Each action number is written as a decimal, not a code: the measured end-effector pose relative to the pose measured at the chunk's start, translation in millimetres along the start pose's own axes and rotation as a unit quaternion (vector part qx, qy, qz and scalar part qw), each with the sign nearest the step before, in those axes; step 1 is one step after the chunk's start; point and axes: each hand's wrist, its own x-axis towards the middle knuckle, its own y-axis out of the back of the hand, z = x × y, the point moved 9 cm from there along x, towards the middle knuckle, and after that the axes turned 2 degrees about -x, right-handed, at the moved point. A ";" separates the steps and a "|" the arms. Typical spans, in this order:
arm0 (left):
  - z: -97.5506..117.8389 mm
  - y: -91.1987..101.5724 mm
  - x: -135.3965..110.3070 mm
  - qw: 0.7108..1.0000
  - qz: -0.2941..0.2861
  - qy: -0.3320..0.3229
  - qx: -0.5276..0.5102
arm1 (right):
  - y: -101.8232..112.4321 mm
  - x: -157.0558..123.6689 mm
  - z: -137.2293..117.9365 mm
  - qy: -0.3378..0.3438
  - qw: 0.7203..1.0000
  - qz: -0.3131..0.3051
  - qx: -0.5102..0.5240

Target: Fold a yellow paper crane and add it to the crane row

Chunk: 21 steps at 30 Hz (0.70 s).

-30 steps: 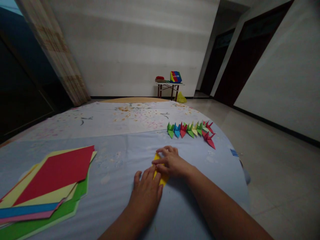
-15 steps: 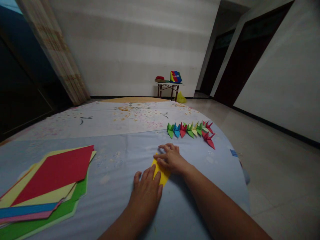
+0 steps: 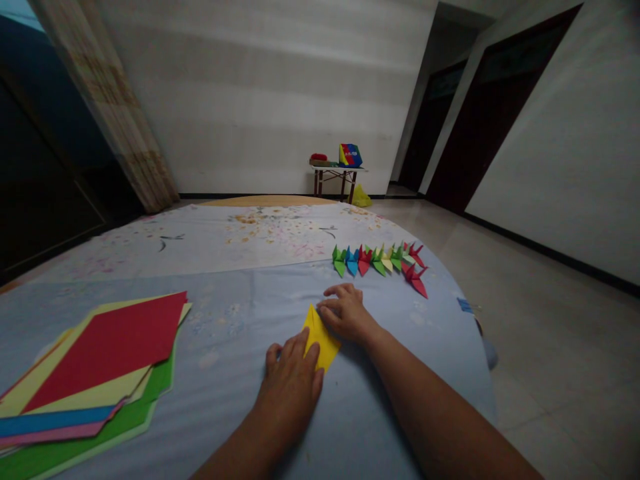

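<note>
A folded piece of yellow origami paper (image 3: 324,343) lies flat on the blue tablecloth, kite-shaped with its point facing away from me. My left hand (image 3: 291,373) rests on its left side, fingers spread and pressing the paper to the table. My right hand (image 3: 346,313) is at the paper's upper right edge, fingers loosely bent and apart, with the fingertips beside the point. Nothing shows between the right fingers. Farther back on the right stands a row of folded paper cranes (image 3: 379,260) in green, blue, red and pale yellow, with a red crane (image 3: 415,280) in front.
A stack of coloured paper sheets (image 3: 113,350), red on top, lies at the left of the round table. Blue tape (image 3: 465,305) sticks to the right edge. By the far wall a small table (image 3: 340,168) bears a colourful box (image 3: 350,155).
My right hand has shifted slightly right, off the paper's tip, so more of the yellow paper shows. My left hand stays nearly in place on it.
</note>
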 end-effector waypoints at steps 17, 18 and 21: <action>-0.9 -6.1 0.6 1.000 -0.002 -0.007 0.011 | -6.6 -2.7 -1.7 0.014 1.000 -0.009 0.009; -0.6 -5.9 1.0 1.000 -0.003 -0.009 0.014 | -6.4 -2.6 -1.8 0.016 1.000 -0.005 0.009; 0.4 -4.6 1.9 1.000 -0.013 -0.010 0.021 | -6.7 -2.6 -3.8 0.025 1.000 0.002 0.007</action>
